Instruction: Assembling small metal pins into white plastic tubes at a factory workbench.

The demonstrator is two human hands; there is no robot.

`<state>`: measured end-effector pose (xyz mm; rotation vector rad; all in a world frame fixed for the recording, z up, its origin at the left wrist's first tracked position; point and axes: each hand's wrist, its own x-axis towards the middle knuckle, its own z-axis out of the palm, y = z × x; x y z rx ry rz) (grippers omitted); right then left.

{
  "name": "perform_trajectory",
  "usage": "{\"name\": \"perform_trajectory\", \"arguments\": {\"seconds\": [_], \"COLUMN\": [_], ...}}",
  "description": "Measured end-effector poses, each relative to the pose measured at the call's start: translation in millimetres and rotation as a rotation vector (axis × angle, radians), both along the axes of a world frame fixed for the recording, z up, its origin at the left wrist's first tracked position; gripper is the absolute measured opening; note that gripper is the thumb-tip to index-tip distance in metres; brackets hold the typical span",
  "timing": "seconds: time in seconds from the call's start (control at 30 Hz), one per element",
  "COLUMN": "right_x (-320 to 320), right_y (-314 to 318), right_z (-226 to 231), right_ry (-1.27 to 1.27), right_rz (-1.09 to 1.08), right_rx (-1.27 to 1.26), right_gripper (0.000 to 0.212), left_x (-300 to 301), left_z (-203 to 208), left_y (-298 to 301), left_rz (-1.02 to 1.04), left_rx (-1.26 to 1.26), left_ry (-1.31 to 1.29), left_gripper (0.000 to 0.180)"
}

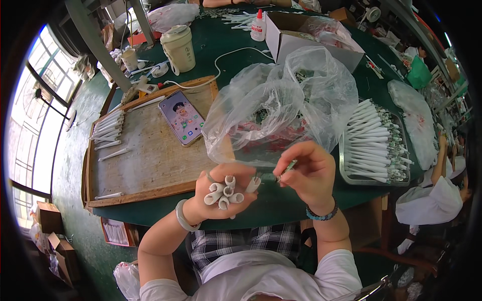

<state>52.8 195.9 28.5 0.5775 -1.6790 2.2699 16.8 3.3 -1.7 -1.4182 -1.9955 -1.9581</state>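
Observation:
My left hand [206, 193] is closed around a bundle of white hollow tubes [224, 192], their open ends facing me. One more white tube [253, 184] sticks out between its thumb and fingers, toward my right hand. Just to the right, my right hand [311, 175] pinches a small green piece [289, 166], perhaps a little circuit board; its lower end is too small to make out. A gap remains between that piece and the tube. Behind both hands lies an open clear plastic bag [241, 108] with small green and red parts inside.
At left, a wooden-framed board [145, 160] carries a phone [181, 118] and several white tubes [108, 126]. A metal tray [346, 173] at right holds many white sticks with green ends [371, 140]. Farther back stand a lidded cup [179, 49], a glue bottle [258, 27] and a white box [286, 42].

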Motion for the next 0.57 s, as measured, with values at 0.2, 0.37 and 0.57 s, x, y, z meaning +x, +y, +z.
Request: {"name": "perform_trajectory", "arguments": {"seconds": [0.2, 0.37, 0.57], "right_x": [-2, -3, -8], "right_y": [-10, -7, -9], "right_z": [-2, -5, -10], "right_ry": [-0.087, -0.165, -0.137], "right_rz": [-0.053, 0.003, 0.027], "right_rx": [0.052, 0.015, 0.04], "right_gripper": [0.025, 0.028, 0.032], "left_x": [-4, -2, -1], "left_z": [4, 3, 3], "left_y": [1, 0, 0], "left_rz": [-0.064, -0.018, -0.001], "left_rx": [-0.12, -0.104, -0.09], "left_ry": [-0.204, -0.305, -0.309], "left_gripper": [0.048, 0.043, 0.043]}}
